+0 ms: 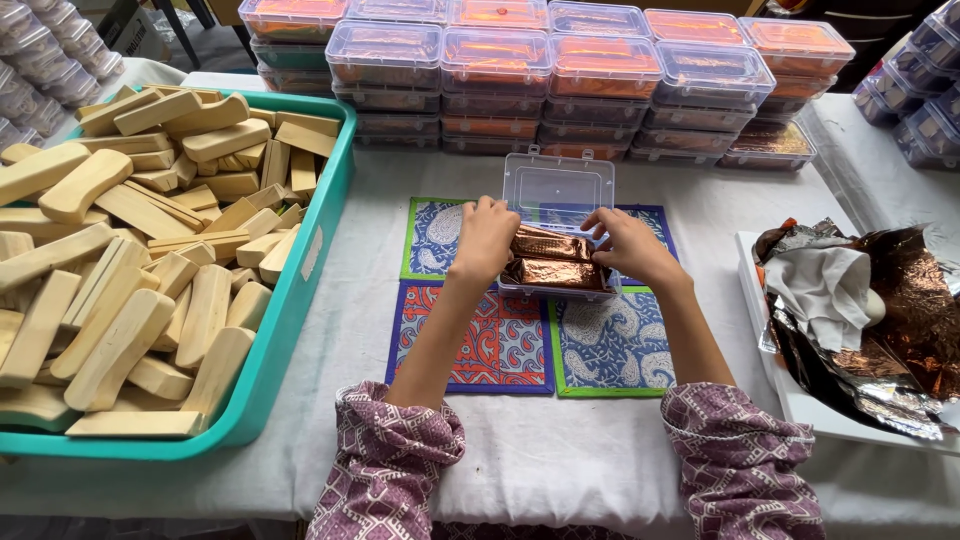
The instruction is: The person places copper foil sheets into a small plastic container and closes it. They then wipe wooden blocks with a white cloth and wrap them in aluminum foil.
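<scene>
Fingers of both the left hand (487, 237) and right hand (628, 243) are gripping copper foil-wrapped bars (552, 260), sitting in the clear plastic hinged box (557, 190) on patterned cloth mats (480, 340), right of a teal crate of wooden blocks (300, 290).

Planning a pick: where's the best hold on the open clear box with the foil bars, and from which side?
Probably the clear box by its two short ends, from left and right, where the left hand and right hand sit. The raised lid blocks the far side; foil-wrapped bars fill the top.

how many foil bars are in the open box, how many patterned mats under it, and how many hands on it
copper foil-wrapped bars in the clear box: 2
patterned mats: 4
hands on the bars: 2, left hand and right hand
total: 8
</scene>
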